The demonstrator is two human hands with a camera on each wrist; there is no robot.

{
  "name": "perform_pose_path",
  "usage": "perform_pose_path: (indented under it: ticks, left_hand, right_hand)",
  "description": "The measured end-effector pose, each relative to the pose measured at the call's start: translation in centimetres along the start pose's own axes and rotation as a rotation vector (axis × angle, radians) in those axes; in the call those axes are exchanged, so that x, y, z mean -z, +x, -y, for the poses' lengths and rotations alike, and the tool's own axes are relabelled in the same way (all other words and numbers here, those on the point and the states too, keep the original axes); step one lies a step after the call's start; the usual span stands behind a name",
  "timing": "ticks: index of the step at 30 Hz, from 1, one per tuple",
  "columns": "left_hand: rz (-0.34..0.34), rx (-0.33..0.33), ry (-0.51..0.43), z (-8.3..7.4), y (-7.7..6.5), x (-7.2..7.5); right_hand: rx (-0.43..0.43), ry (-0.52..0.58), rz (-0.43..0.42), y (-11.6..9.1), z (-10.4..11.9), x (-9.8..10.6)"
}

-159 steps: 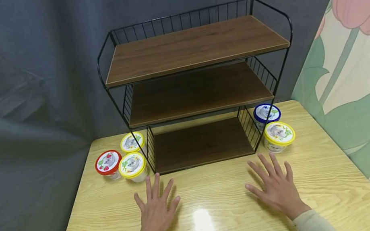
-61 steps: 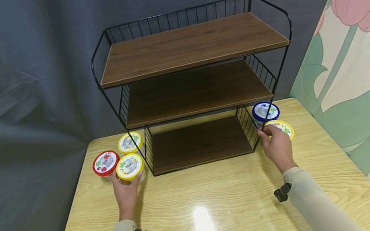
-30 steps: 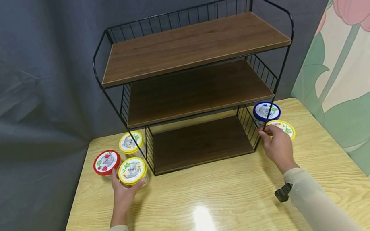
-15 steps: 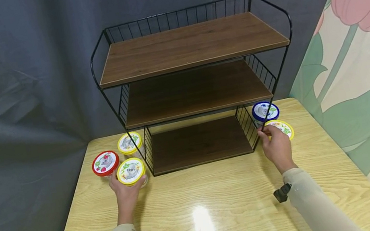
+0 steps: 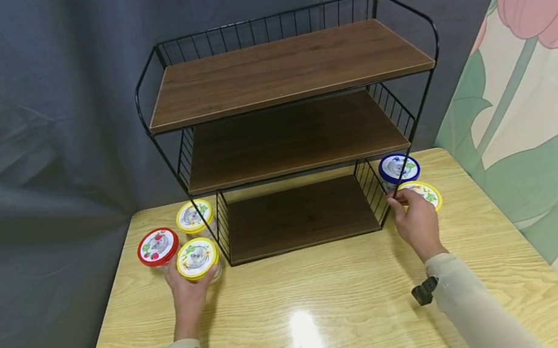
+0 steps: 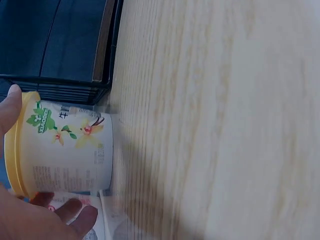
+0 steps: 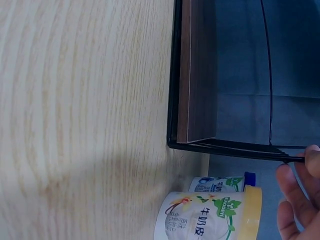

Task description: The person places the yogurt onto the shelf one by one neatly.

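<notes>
My left hand (image 5: pixel 189 297) grips a yellow-lidded paper tub (image 5: pixel 197 256) left of the shelf rack. In the left wrist view, the thumb is at one side of the lid and the fingers curl around the opposite side of the tub (image 6: pixel 70 147), whose base is at the tabletop. My right hand (image 5: pixel 420 227) pinches the black front right post (image 7: pixel 225 151) of the three-tier rack (image 5: pixel 289 67) between thumb and fingers. Just beyond that hand stand another yellow-lidded tub (image 5: pixel 428 193), partly hidden by it, and a blue-lidded tub (image 5: pixel 398 166).
A red-lidded tub (image 5: pixel 157 246) stands left of the gripped one, right by my left fingers. Behind it is a second yellow-lidded tub (image 5: pixel 193 216), against the rack's left side. The rack stands on a pale wooden table (image 5: pixel 345 304) in front of a dark curtain (image 5: pixel 31 148).
From lying spread over the table, my left hand has moved to the yellow-lidded tub, which shifted slightly towards me, and my right hand to the rack's post. Little differs over the last second.
</notes>
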State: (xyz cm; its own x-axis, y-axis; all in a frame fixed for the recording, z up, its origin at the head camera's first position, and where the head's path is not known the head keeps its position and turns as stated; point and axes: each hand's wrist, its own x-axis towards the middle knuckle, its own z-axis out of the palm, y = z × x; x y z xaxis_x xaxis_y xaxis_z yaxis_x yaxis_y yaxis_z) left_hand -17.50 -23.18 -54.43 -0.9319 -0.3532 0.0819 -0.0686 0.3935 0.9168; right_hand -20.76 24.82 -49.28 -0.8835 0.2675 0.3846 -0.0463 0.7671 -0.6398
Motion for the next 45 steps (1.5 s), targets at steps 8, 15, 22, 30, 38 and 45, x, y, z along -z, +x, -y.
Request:
perform_pose_path:
  ticks: [8,15,22,30,38,45]
  left_hand:
    - [0.088,0.024,-0.078,0.3,0.4,0.9]
    - [0.144,0.100,-0.122,0.3,0.4,1.4]
    - [0.195,0.068,-0.137,0.5,0.5,1.8]
    - [0.222,0.115,-0.133,0.4,0.7,1.9]
    - [0.185,0.082,-0.141,0.4,0.7,1.6]
    - [0.159,0.105,-0.141,0.3,0.3,2.0]
  right_hand:
    - [-0.017,-0.007,0.002,0.0,0.1,-0.1]
    - [-0.026,-0.009,0.010,-0.1,0.1,-0.1]
    - [-0.030,-0.009,0.014,-0.1,0.2,-0.1]
    - [-0.025,0.000,-0.001,-0.1,0.1,-0.2]
    - [-0.019,0.002,0.002,-0.2,0.2,-0.2]
    - [0.004,0.010,-0.027,-0.1,0.0,-0.2]
